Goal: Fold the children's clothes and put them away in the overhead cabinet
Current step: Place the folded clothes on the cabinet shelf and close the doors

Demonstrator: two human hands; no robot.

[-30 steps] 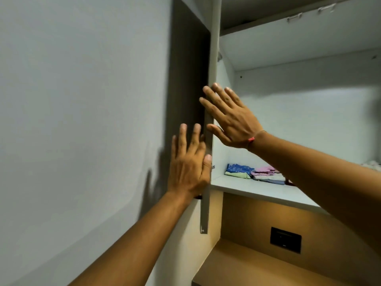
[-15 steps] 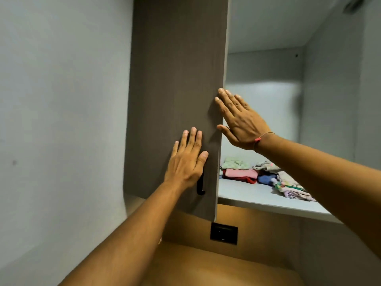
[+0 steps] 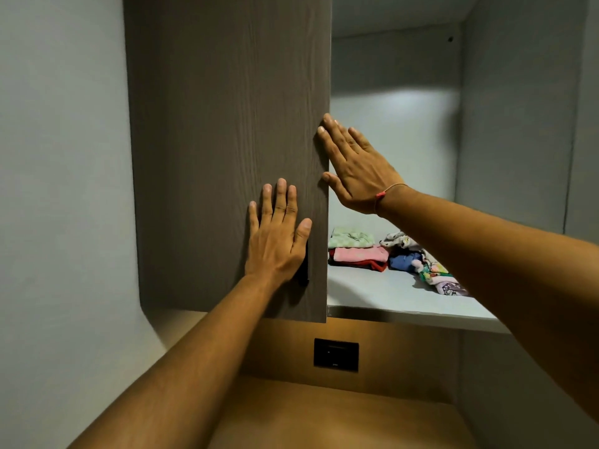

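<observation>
The overhead cabinet's brown wood-grain door [image 3: 227, 140] covers the left half of the opening. My left hand [image 3: 278, 241] lies flat on the door's face, fingers spread, just left of the dark handle [image 3: 304, 270]. My right hand [image 3: 353, 166] presses flat against the door's right edge, holding nothing. Inside, on the pale shelf [image 3: 389, 296], sit folded children's clothes: a green, pink and red stack [image 3: 356, 251] and a patterned pile with a blue piece [image 3: 421, 264], partly hidden behind my right forearm.
A grey wall [image 3: 64, 189] runs along the left. Below the cabinet is a lit wooden niche with a black wall socket [image 3: 336, 354] and a wooden surface [image 3: 324, 416]. The cabinet's right wall [image 3: 512, 124] closes off that side.
The door has swung from edge-on toward the opening and now faces me. Both hands stayed flat on it. The view shifted right, showing more of the clothes.
</observation>
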